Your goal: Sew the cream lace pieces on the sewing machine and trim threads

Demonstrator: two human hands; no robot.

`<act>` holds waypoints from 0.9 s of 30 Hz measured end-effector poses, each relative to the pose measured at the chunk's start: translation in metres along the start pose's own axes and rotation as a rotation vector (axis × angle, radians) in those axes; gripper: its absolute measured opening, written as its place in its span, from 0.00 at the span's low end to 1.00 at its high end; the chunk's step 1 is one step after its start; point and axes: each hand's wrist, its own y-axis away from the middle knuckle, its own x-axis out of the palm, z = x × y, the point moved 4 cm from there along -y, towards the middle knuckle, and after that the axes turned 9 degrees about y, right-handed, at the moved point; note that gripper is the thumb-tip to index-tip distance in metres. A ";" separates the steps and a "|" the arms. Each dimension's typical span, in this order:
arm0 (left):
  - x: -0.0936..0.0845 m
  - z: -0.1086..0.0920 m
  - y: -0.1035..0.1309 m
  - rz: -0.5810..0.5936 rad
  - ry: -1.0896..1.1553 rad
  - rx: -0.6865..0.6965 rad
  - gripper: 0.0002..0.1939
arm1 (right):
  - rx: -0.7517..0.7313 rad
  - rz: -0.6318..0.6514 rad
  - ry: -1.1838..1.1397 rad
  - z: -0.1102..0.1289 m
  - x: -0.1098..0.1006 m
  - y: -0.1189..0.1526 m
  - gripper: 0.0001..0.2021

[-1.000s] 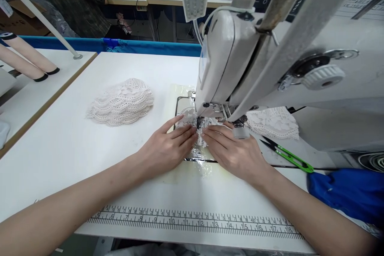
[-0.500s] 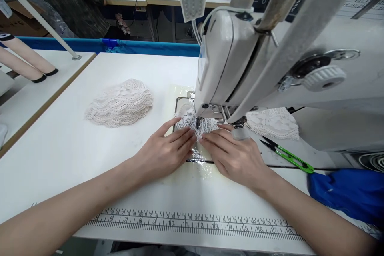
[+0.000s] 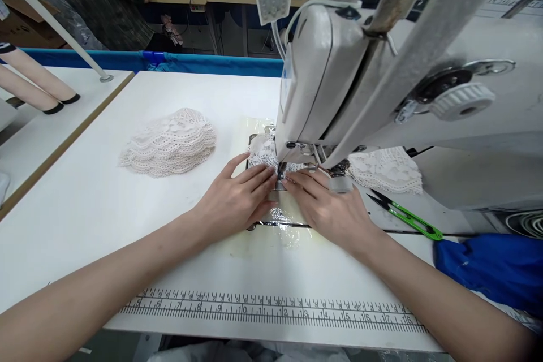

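A piece of white lace [image 3: 263,150] lies under the needle area of a white sewing machine [image 3: 311,79]. My left hand [image 3: 233,198] rests on the lace's left and near edge, palm down, fingers stretched out flat. Against the near right part of the lace lies my right hand [image 3: 328,203], its fingers also extended and close to the presser foot [image 3: 280,168]. The fingertips of both hands nearly meet just in front of the foot. Part of the lace is hidden by the machine head and my fingers.
A stack of lace pieces [image 3: 169,141] sits left on the white table [image 3: 106,226]. Right of the needle are another lace piece [image 3: 388,171], green thread snips [image 3: 409,218] and blue cloth [image 3: 487,271]. A printed ruler [image 3: 271,308] runs along the front edge. A person in plaid [image 3: 93,0] is behind.
Both hands have shifted slightly away from me with the lace, which has moved further under the machine head. Less lace shows in front of the presser foot. The camera view has tilted a little.
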 end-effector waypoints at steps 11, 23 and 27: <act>0.005 0.014 -0.006 0.049 0.063 -0.107 0.22 | -0.018 0.051 0.021 -0.001 -0.002 0.002 0.14; -0.005 -0.001 -0.001 -0.015 -0.084 -0.040 0.17 | -0.017 -0.046 -0.040 0.001 -0.014 -0.002 0.09; -0.020 -0.014 0.007 -0.139 0.030 0.106 0.12 | 0.003 -0.062 -0.120 0.002 -0.015 -0.002 0.09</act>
